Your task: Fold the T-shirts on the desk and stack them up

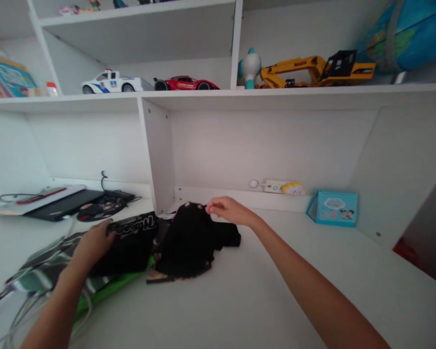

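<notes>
2 bare hands at work over clothing on a white desk [272,300], with places given from the upright divider panel [158,160]. Left hand [93,246]: in front of the divider and to its left, lying palm down, its fingers slightly bent, on a dark garment with white lettering [129,249]; whether the cloth is gripped cannot be told. Right hand [227,209]: to the right of the divider, thumb and fingertips drawn together at the upper right edge of a black garment [189,245]; whether cloth lies between them cannot be told. The black garment lies crumpled in front of the divider, slightly to its right. Left of the divider, a striped garment [45,271] extends beyond the lettered cloth, and a bright green cloth [109,288] shows beneath. Farther right of the divider: a white power strip [274,186] and a blue stand [336,208]. Above the divider, 1 red toy car [185,84] occupies the shelf [294,91].
</notes>
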Available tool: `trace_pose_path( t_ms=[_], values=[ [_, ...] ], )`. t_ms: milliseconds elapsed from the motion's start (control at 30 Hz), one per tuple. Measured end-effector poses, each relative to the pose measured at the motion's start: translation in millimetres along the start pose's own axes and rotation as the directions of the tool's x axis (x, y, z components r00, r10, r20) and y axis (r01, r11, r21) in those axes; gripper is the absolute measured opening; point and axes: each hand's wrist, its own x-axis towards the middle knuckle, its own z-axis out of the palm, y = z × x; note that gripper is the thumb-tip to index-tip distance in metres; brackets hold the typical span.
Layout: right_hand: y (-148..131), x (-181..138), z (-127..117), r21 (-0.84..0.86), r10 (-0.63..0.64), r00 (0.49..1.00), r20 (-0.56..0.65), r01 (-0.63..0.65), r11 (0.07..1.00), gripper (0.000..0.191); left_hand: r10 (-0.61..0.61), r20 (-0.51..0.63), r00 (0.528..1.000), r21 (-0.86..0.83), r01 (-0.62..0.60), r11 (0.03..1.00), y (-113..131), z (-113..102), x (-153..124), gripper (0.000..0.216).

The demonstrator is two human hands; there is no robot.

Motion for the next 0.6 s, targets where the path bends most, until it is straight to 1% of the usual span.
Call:
trace_pose_path(
  t_ms=[67, 100, 167, 200, 267, 333, 400, 467, 533, 600],
  values=[
    [21.5, -8.8, 15.6, -0.107, 0.043, 0.991, 0.127, -0.030, 0.994, 0.018, 0.033, 0.125, 0.992, 0.080, -0.044, 0.996, 10.4, 2.0, -9.1, 0.046],
    [32.4, -15.6, 23.3, -0.127, 0.065, 0.983, 0.175, -0.043, 0.991, 0.017, 0.070, 0.170, 0.983, 0.076, -0.084, 0.994, 19.2, 1.1, -14.3, 0.047],
    [50.1, -31.0, 38.2, -0.181, 0.122, 0.963, 0.240, -0.079, 0.980, 0.019, 0.182, 0.229, 0.956, -0.026, -0.181, 0.983, 42.0, 0.0, -27.5, 0.047],
    [56.0, -38.6, 45.2, -0.204, 0.149, 0.957, 0.248, -0.098, 0.974, 0.020, 0.240, 0.268, 0.933, -0.090, -0.224, 0.970, 54.6, 1.2, -35.5, 0.046],
    [61.4, -51.7, 58.0, -0.243, 0.188, 0.956, 0.224, -0.132, 0.961, 0.023, 0.331, 0.361, 0.872, -0.168, -0.288, 0.943, 79.3, 8.6, -53.2, 0.043],
    [59.8, -60.1, 69.7, -0.273, 0.207, 0.963, 0.173, -0.155, 0.950, 0.024, 0.360, 0.436, 0.825, -0.130, -0.339, 0.932, 99.7, 21.0, -69.6, 0.047],
    [53.9, -63.1, 81.7, -0.297, 0.211, 0.970, 0.122, -0.167, 0.940, 0.025, 0.363, 0.467, 0.806, -0.023, -0.399, 0.917, 114.0, 33.8, -80.1, 0.056],
    [46.7, -61.3, 95.5, -0.331, 0.211, 0.975, 0.072, -0.177, 0.927, 0.026, 0.364, 0.464, 0.807, 0.076, -0.446, 0.892, 122.5, 42.4, -82.5, 0.057],
    [40.6, -55.4, 111.0, -0.342, 0.207, 0.978, 0.014, -0.189, 0.920, 0.030, 0.359, 0.461, 0.811, 0.129, -0.462, 0.878, 126.7, 45.1, -77.2, 0.048],
    [36.3, -46.1, 126.1, -0.299, 0.199, 0.977, -0.071, -0.212, 0.930, 0.030, 0.363, 0.495, 0.789, 0.105, -0.469, 0.877, 127.9, 43.2, -66.5, 0.037]
  ],
)
